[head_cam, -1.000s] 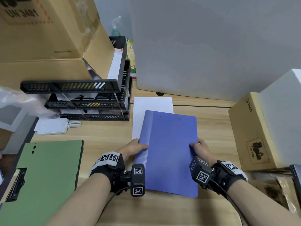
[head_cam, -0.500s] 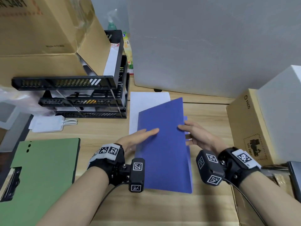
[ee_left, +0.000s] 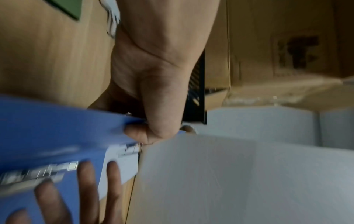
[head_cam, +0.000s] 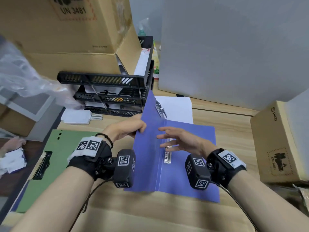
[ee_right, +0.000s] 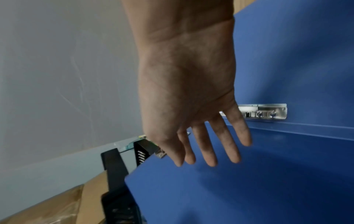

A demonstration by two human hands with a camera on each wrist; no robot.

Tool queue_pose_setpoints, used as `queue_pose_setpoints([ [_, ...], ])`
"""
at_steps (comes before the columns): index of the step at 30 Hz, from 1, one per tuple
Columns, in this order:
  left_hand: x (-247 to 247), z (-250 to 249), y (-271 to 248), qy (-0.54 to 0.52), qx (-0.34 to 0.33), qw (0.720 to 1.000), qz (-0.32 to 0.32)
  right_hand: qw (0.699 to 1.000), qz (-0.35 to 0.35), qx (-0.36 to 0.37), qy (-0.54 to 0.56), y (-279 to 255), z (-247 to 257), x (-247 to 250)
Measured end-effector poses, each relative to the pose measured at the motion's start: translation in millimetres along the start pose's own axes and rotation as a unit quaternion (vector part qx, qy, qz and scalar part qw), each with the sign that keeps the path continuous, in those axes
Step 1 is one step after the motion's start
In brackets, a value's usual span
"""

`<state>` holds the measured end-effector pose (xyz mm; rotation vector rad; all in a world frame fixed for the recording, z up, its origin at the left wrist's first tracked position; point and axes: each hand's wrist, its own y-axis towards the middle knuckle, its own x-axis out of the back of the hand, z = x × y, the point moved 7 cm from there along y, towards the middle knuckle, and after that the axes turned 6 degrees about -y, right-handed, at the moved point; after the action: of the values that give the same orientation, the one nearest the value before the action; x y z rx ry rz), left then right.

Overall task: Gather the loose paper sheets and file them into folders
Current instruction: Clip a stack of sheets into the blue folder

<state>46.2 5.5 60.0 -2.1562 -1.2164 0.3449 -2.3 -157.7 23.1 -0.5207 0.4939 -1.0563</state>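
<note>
A blue folder (head_cam: 187, 164) lies open on the wooden desk, its front cover (head_cam: 147, 148) raised upright on the left. My left hand (head_cam: 133, 127) pinches the cover's outer edge, thumb over it (ee_left: 138, 133). My right hand (head_cam: 168, 138) hovers flat with spread fingers over the inside, above the metal clip bar (head_cam: 167, 156) by the spine (ee_right: 264, 112). A white paper sheet (head_cam: 177, 106) lies on the desk behind the folder, partly under it. A green clipboard folder (head_cam: 55, 164) lies at the left.
A black stacked letter tray (head_cam: 110, 96) stands behind the left hand, with cardboard boxes (head_cam: 66, 30) above it. A big grey box (head_cam: 225, 47) fills the back. A brown Pico carton (head_cam: 277, 141) stands at the right. A white tag (head_cam: 78, 117) lies by the tray.
The closed folder has been opened: my left hand swung the front cover up and to the left. My right hand let go of the right edge and now spreads over the inside.
</note>
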Motion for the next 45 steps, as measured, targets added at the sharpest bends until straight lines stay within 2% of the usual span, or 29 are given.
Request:
queue_pose_setpoints([
  [5,37,60,-8,0.01,0.079,0.996,-0.046,0.998,-0.045,-0.045,0.003,14,-30,10],
  [9,78,124,11,-0.057,0.091,0.974,-0.2,0.993,-0.09,-0.078,0.011,23,-58,27],
  [11,93,153,24,-0.062,0.09,0.962,-0.252,0.988,-0.121,-0.09,0.025,24,-72,37],
  [13,100,166,35,-0.024,0.076,0.953,-0.293,0.982,-0.157,-0.106,0.024,24,-87,48],
  [15,98,158,40,0.076,0.065,0.935,-0.34,0.973,-0.2,-0.112,0.022,23,-101,62],
  [17,81,136,49,0.173,0.035,0.93,-0.321,0.965,-0.241,-0.107,0.004,23,-109,77],
  [20,51,109,77,0.258,-0.033,0.932,-0.252,0.955,-0.276,-0.095,-0.04,23,-109,96],
  [24,18,91,112,0.338,-0.091,0.923,-0.157,0.942,-0.298,-0.081,-0.129,31,-99,113],
  [27,6,84,132,0.387,-0.128,0.905,-0.125,0.93,-0.293,-0.107,-0.195,39,-100,119],
  [30,6,90,149,0.432,-0.119,0.887,-0.114,0.909,-0.291,-0.144,-0.262,43,-110,125],
  [32,9,93,157,0.452,-0.108,0.878,-0.114,0.887,-0.313,-0.147,-0.307,44,-111,129],
  [36,10,91,160,0.457,-0.128,0.87,-0.133,0.848,-0.361,-0.146,-0.36,43,-100,130],
  [39,13,95,156,0.456,-0.119,0.871,-0.14,0.852,-0.359,-0.13,-0.359,45,-94,126],
  [43,25,102,148,0.41,-0.096,0.899,-0.119,0.862,-0.366,-0.093,-0.339,49,-85,124],
  [45,30,105,144,0.403,-0.088,0.904,-0.112,0.868,-0.359,-0.074,-0.337,51,-79,119],
])
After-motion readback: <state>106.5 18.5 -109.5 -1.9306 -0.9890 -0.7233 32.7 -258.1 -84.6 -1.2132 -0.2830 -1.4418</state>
